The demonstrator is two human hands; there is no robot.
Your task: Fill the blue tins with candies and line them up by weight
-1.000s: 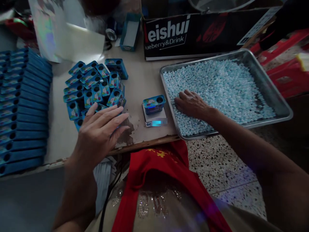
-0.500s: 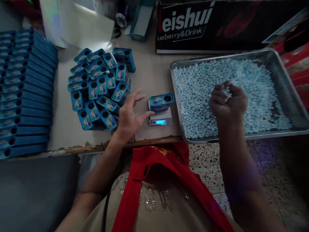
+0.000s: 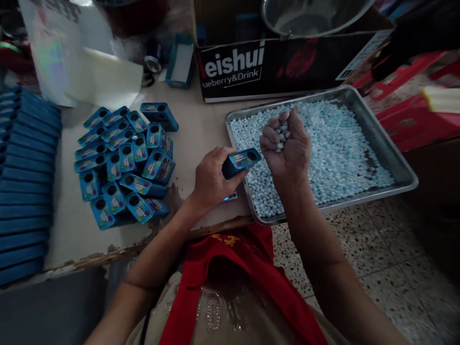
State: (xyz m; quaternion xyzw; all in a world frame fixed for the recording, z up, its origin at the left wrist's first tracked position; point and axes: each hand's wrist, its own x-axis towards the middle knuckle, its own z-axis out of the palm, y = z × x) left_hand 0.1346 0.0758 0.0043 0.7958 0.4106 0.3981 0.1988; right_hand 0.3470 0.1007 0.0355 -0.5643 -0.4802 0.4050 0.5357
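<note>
My left hand (image 3: 214, 179) grips a small blue candy box (image 3: 240, 162), tilted so that the dark round hole in its top faces right. Under that hand, mostly hidden, a small scale (image 3: 232, 197) shows a sliver of its lit display. My right hand (image 3: 287, 143) is cupped palm up around several pale blue candies (image 3: 282, 136), close to the box's hole and above the tray. Beneath it, a metal tray (image 3: 405, 177) holds a thick layer of similar loose candies (image 3: 334, 143).
A cluster of blue boxes (image 3: 125, 160) stands left of my left hand, and long stacked rows of them (image 3: 27, 191) line the far left. Behind the tray is a black carton (image 3: 247, 72) with a metal bowl (image 3: 312, 17) on it. A can (image 3: 153, 56) lies at the back.
My left hand has taken the box off the scale and lifted it to the right. My right hand has turned palm up and come left towards the box. The view has shifted.
</note>
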